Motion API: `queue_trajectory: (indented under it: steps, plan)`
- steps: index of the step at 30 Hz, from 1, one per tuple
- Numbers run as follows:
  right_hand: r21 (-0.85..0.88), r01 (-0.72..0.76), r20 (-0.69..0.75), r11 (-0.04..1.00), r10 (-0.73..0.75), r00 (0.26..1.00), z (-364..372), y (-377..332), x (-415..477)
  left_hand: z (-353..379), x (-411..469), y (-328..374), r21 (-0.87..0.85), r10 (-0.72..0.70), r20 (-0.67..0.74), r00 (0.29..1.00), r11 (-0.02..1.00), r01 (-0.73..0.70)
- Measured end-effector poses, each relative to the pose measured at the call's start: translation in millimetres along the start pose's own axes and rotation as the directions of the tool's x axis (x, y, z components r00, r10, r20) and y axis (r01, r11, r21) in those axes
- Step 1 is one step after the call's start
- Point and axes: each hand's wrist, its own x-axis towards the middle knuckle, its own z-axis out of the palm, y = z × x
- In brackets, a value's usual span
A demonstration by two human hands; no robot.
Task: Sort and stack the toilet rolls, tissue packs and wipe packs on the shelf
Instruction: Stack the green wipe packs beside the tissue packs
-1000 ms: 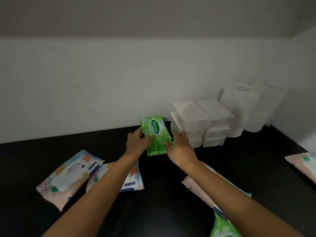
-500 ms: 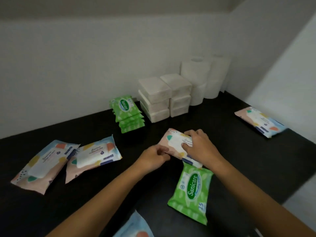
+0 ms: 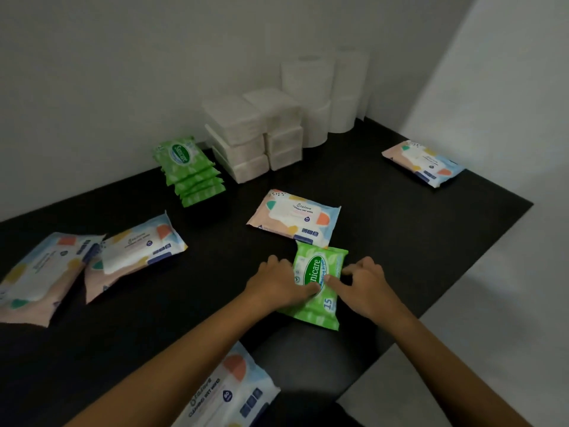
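A green Sanicare wipe pack (image 3: pixel 320 272) lies flat near the front of the black shelf (image 3: pixel 400 229). My left hand (image 3: pixel 277 285) grips its left side and my right hand (image 3: pixel 366 288) grips its right side, thumbs on top. A stack of several green wipe packs (image 3: pixel 187 171) stands at the back wall. Beside it are two stacks of white tissue packs (image 3: pixel 255 137), then stacked toilet rolls (image 3: pixel 323 94) in the corner. A pastel wipe pack (image 3: pixel 295 217) lies just behind the green pack.
Two pastel wipe packs (image 3: pixel 135 251) (image 3: pixel 40 272) lie at the left, one (image 3: pixel 425 161) near the right wall, one (image 3: pixel 234 389) at the front under my left forearm. The shelf's right edge (image 3: pixel 480 257) runs diagonally close to my right hand.
My hands left the stack of green packs at the wall, touched the middle pastel pack, then dropped back onto the loose green pack and took hold of it. The camera tilted down and right.
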Motion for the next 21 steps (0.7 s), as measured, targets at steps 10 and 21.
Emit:
queue_trajectory:
  steps: [10,21]
  plan:
    - [0.449,-0.137,0.255,0.883,0.02,0.967,-5.7,-9.2,-4.4,-4.2,-11.9,-2.4,-0.369,-0.017,0.001,1.0,0.929,0.016]
    - [0.564,-0.078,0.442,0.822,-0.22,0.87,-28.5,-65.4,-8.7,-58.7,-44.8,-39.8,-0.739,-0.058,-0.095,0.994,0.673,-0.031]
